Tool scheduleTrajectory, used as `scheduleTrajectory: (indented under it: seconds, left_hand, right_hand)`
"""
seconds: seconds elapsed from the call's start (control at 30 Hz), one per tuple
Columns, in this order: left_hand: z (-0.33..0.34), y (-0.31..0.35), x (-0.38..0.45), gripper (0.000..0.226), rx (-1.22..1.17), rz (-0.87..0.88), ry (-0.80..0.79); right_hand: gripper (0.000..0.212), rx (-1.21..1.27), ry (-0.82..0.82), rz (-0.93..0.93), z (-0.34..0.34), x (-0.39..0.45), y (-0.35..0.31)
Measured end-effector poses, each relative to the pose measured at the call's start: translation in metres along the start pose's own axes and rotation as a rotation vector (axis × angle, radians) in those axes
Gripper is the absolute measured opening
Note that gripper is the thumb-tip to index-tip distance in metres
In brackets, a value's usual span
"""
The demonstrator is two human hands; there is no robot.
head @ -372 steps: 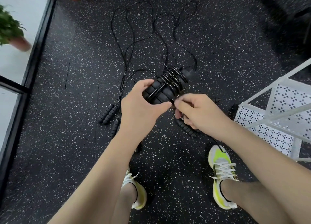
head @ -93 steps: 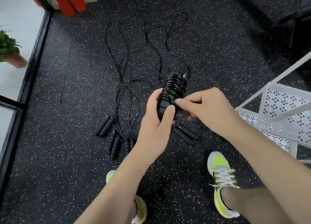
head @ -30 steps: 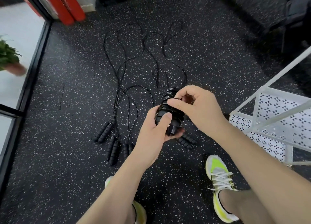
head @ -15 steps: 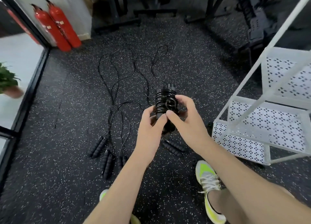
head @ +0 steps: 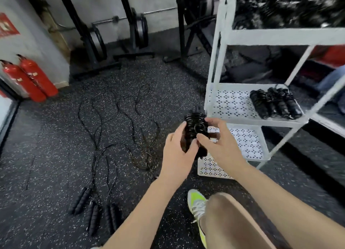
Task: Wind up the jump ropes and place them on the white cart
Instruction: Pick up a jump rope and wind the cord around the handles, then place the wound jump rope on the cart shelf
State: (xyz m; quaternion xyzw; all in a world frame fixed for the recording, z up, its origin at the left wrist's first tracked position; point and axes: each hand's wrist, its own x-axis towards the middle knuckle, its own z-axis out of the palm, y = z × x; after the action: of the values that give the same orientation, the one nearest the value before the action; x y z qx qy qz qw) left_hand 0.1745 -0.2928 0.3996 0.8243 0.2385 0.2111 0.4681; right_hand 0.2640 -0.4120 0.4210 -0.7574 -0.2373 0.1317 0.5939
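A wound black jump rope (head: 195,125), cord coiled tight round its handles, is held upright between both hands in front of the white cart (head: 222,62). My left hand (head: 176,151) grips its lower left side. My right hand (head: 220,146) grips its right side, thumb and fingers around the coil. Two wound ropes (head: 274,103) lie on the cart's middle shelf, and a dark pile (head: 291,6) fills the top shelf. Several unwound ropes (head: 119,129) trail across the speckled floor, their handles (head: 95,213) lying at the lower left.
Two red fire extinguishers (head: 28,80) stand by the left wall. Black weight racks (head: 112,34) with a barbell line the back wall. My right foot in a yellow-green shoe (head: 197,204) and my bare knee sit at the bottom.
My view has lifted and swung right, bringing the cart's shelves and the back wall into sight. Both hands have carried the wound rope toward the cart.
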Motion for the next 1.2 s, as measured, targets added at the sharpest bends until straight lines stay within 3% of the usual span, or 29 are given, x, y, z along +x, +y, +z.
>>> scheduleTrajectory:
  seconds: [0.23,0.37,0.6,0.93,1.2]
  left_hand:
    - [0.066,0.069,0.007,0.083,-0.022,0.059,-0.127]
    - [0.103,0.096,0.025,0.096,0.005,0.085,-0.172]
    - [0.154,0.119,0.079,0.082,0.076,0.088,-0.192]
    - [0.198,0.112,0.141,0.086,0.29,-0.123,-0.269]
    - [0.209,0.096,0.147,0.078,0.321,-0.058,-0.243]
  right_hand:
    - [0.043,-0.149,0.082,-0.038,-0.097,0.004,-0.006]
    - [0.054,-0.199,0.101,-0.015,-0.132,0.021,-0.001]
    - [0.065,-0.383,0.131,-0.016,-0.172,0.071,0.014]
    - [0.055,-0.438,0.05,0.06,-0.19,0.132,0.052]
    - [0.042,-0.529,0.035,0.056,-0.192,0.132,0.061]
